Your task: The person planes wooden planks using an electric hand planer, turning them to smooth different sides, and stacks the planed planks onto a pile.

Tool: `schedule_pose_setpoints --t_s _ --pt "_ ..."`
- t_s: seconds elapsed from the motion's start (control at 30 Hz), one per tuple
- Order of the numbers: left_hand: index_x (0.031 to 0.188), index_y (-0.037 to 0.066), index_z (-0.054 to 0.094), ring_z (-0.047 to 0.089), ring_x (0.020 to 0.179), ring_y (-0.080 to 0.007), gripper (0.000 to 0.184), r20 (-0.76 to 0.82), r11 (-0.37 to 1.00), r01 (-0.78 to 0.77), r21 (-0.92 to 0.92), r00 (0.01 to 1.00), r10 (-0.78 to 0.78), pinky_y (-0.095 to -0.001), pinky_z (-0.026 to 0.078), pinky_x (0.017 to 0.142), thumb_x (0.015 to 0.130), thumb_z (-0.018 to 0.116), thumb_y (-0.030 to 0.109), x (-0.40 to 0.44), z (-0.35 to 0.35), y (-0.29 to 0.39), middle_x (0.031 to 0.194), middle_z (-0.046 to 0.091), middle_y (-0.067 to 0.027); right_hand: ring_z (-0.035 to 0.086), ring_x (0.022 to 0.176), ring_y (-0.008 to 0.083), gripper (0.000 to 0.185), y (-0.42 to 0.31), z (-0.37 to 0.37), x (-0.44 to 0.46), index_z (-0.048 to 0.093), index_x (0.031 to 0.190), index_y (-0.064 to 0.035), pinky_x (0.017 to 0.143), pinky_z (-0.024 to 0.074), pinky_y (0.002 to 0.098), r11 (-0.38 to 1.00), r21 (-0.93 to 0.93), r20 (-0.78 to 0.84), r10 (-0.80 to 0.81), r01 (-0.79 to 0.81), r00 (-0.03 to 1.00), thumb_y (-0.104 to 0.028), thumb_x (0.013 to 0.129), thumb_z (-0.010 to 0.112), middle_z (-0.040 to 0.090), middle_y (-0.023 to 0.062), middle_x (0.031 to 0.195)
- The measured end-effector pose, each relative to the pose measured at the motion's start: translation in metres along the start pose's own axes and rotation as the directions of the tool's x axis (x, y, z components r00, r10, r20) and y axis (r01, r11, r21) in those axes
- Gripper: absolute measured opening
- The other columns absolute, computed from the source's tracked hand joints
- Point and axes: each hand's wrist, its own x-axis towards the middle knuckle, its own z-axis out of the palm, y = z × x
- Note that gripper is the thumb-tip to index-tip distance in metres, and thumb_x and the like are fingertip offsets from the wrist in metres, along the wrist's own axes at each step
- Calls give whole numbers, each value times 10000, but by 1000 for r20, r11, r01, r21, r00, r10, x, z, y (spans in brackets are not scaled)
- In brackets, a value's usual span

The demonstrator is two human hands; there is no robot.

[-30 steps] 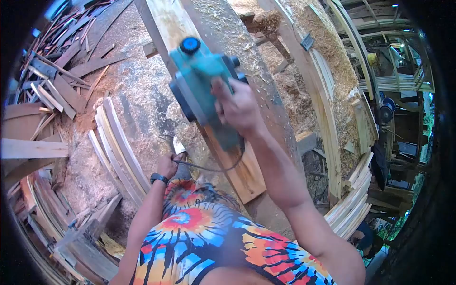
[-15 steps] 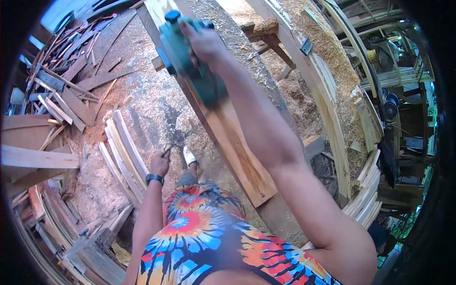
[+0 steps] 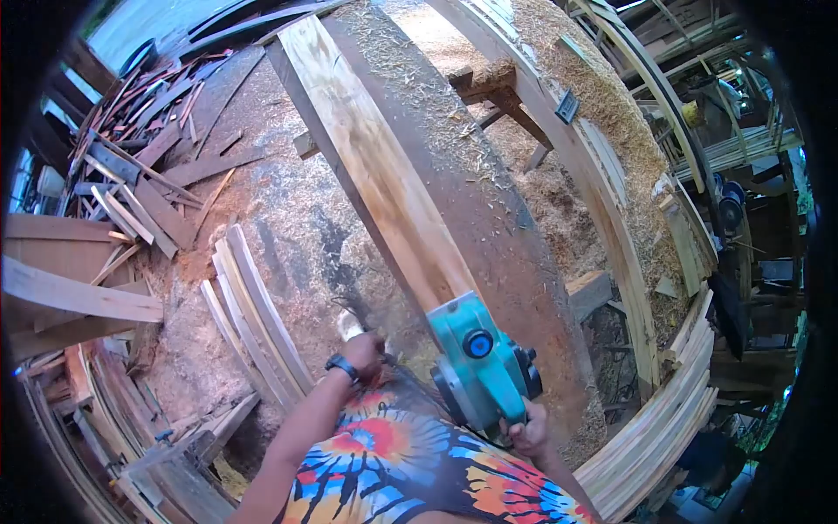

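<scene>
The right hand (image 3: pixel 526 430) holds the green planer (image 3: pixel 480 367) by its rear handle; its grip is closed around this handle. The planer is on the near part of the long board (image 3: pixel 375 166), and its front points to the far side. The board lies along the left side of the worktop (image 3: pixel 532 297), and its far part is uncovered. Many shavings (image 3: pixel 436 113) are spread on the worktop, to the right of the board.

The left hand (image 3: pixel 362 351) is low, to the left of the planer and apart from it, with a dark watch (image 3: pixel 342 367) on the wrist. I cannot tell whether its grip holds something. Just beyond it a white shoe (image 3: pixel 351 327) is partly visible. Curved strips (image 3: pixel 262 306) lie on the left, near the left forearm.
</scene>
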Motion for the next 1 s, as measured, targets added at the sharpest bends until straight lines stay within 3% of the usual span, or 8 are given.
schedule_pose_setpoints --t_s 0.23,0.4,0.53,0.63,0.77,0.87,0.97,1.0 --pt "906 31 724 687 887 -403 244 3 1000 26 6 1000 -26 -486 532 788 801 685 248 24 -9 0 922 701 -239 625 561 179 717 -41 10 56 596 815 -54 536 474 346 979 -188 28 -73 77 997 -771 832 566 592 57 622" --pt "909 17 721 680 842 -411 244 -211 994 33 -103 976 -55 -483 521 781 840 684 248 37 -53 -23 855 693 -241 520 642 111 702 -88 40 134 613 895 -1 563 450 340 990 -70 1 -123 123 992 -701 847 631 558 86 644" --pt "914 2 699 668 877 -422 249 -232 998 64 -21 970 -67 -495 502 754 909 669 249 57 -89 -56 912 678 -270 477 642 103 669 -139 61 203 606 895 4 559 441 342 987 -90 11 -132 133 991 -664 864 645 543 78 648" --pt "957 -2 681 654 918 -441 265 -342 968 -5 -249 936 -83 -511 499 750 933 656 261 84 -101 -89 969 670 -286 478 649 99 658 -179 81 258 604 902 5 564 442 335 988 -29 -2 -151 151 989 -651 873 644 544 77 652" --pt "1025 0 664 646 891 -459 314 -183 933 111 -344 966 -183 -514 496 752 958 620 304 96 -157 -96 946 670 -292 506 678 101 613 -223 98 334 619 950 3 596 462 325 984 -119 44 -126 130 991 -605 885 666 592 106 702" --pt "967 6 683 647 854 -459 371 -161 904 134 -406 963 -216 -502 496 752 977 578 361 129 -132 -166 890 669 -296 530 672 111 506 -284 121 392 640 944 -12 609 480 349 961 -132 33 -241 243 970 -516 916 678 617 134 718" --pt "914 12 703 663 840 -441 416 -141 947 200 -251 960 -241 -488 504 757 981 561 397 118 -217 -123 853 676 -283 552 640 159 426 -314 141 457 657 947 -24 612 486 361 934 -191 45 -298 301 954 -449 937 676 631 150 730" --pt "931 -2 705 657 806 -367 426 -137 935 205 -290 958 -253 -451 504 739 987 566 398 121 -231 -123 843 691 -244 566 634 188 423 -334 148 476 667 947 -24 614 487 367 944 -211 44 -251 254 967 -447 938 673 636 161 734"
